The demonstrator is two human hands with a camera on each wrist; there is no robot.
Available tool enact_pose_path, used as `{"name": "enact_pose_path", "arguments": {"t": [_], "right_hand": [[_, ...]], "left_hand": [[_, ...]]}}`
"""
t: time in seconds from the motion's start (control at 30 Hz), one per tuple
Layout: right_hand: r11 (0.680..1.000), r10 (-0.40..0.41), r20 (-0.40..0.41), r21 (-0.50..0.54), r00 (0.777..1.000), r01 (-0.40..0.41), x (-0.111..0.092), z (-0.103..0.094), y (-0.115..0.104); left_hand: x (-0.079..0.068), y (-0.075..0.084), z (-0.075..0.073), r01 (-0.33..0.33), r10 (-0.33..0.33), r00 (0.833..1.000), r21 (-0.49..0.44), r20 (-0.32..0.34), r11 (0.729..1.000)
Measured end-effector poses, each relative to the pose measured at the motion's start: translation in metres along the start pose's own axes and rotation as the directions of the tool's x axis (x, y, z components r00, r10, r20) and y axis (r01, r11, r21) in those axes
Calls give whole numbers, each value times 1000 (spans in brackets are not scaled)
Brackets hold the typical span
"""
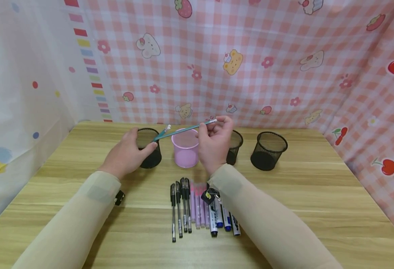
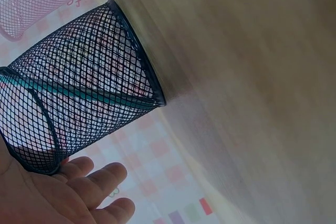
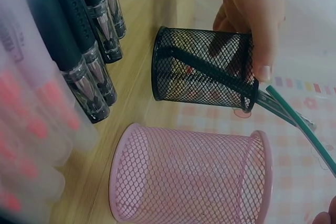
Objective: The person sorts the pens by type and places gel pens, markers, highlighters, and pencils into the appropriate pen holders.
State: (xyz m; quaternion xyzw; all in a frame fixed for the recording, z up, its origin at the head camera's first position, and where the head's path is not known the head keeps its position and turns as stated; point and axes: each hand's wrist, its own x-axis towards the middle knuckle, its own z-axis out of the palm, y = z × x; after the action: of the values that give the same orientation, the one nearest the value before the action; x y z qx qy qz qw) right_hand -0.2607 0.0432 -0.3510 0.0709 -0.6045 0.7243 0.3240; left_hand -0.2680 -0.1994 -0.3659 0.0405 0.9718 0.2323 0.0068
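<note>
At the desk (image 1: 143, 231), the left hand (image 1: 124, 155) grips the rim of the leftmost black cup (image 1: 151, 160), a mesh one, thumb on the near side. The right hand (image 1: 215, 144) pinches a teal pencil (image 1: 183, 130) near its white end; the other end slants down to just by that cup's mouth, where further teal pencils (image 1: 164, 131) lean inside. Rightward stand a pink cup (image 1: 186, 157), a partly hidden black cup (image 1: 238, 141) and the rightmost black cup (image 1: 265, 160). Nearer the person lie black-capped pens (image 1: 173, 209), pink pens (image 1: 197, 211) and markers (image 1: 213, 220).
</note>
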Motion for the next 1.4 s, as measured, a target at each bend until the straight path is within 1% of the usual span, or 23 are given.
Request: {"name": "enact_pose_path", "arguments": {"t": [0.2,0.47,0.87,0.97,1.2,1.4], "right_hand": [[999,12,42,-31,999,-11,-2,5,2],[993,61,94,-102,994,-52,-6,11,4],[986,90,171,-156,981,-63,-11,21,1],[979,101,189,-192,977,-64,-11,22,1],[968,162,253,-229,954,-103,-12,26,1],[964,173,265,-244,949,-108,-16,31,2]], "left_hand": [[0,0,0,1,-1,1000,-2,1,1000],[0,0,1,1,-1,1000,4,3,1000],[0,0,0,-5,5,1000,1,2,1000],[-1,0,0,-4,4,1000,2,4,1000],[0,-1,0,-7,7,1000,-1,9,1000],[1,0,0,-4,4,1000,8,9,1000]]}}
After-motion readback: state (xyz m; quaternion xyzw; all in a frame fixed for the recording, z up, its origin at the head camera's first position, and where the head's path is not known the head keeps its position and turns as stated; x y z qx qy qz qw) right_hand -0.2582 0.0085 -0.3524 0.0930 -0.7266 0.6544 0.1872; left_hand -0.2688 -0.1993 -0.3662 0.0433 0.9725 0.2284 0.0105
